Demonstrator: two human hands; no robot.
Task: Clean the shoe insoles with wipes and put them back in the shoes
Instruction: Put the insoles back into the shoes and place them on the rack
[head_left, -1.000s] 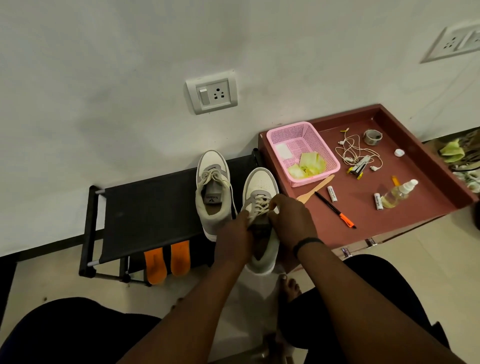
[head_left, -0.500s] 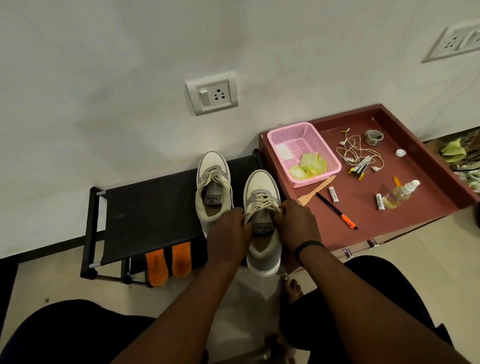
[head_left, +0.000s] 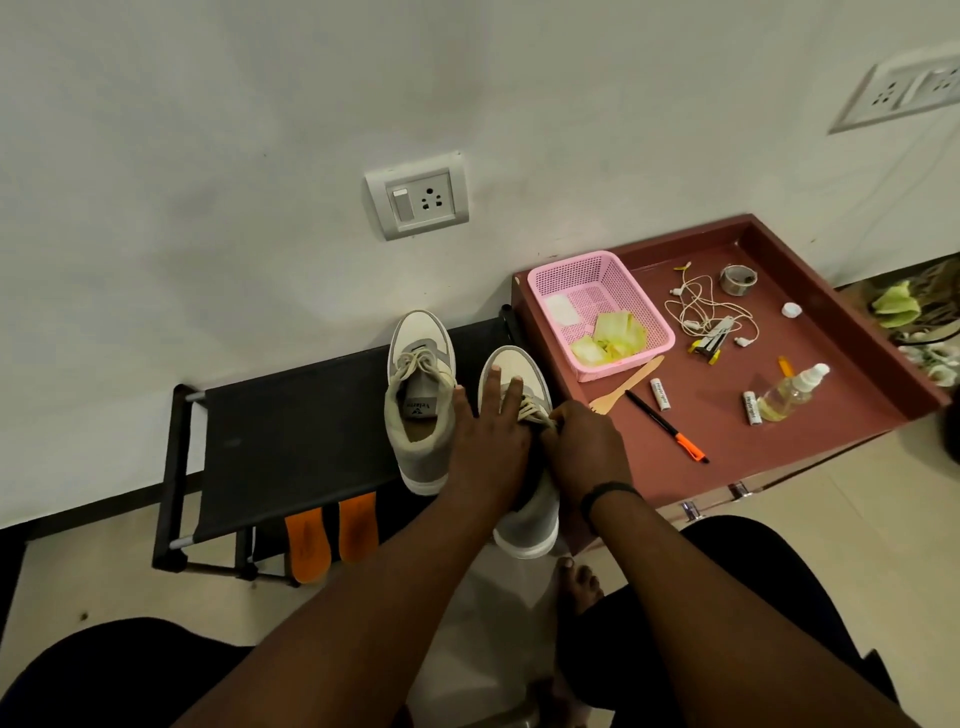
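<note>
White wall (head_left: 208, 156) fills upper frame; socket plate with switch (head_left: 417, 195) at upper centre, second socket plate (head_left: 901, 91) at upper right. Maroon tray (head_left: 831, 441) at right holds wooden fork (head_left: 626, 385), black pen with orange cap (head_left: 667, 427), tangled white earphones (head_left: 701, 312), tape roll (head_left: 737, 279), small spray bottle (head_left: 792, 392).

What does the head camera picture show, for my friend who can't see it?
A person's left hand lies flat with straight fingers on a grey and white shoe on a black rack, while the right hand pinches its laces. A matching shoe stands beside it, two orange insoles lean below, and a pink basket sits on a brown tray.
</note>
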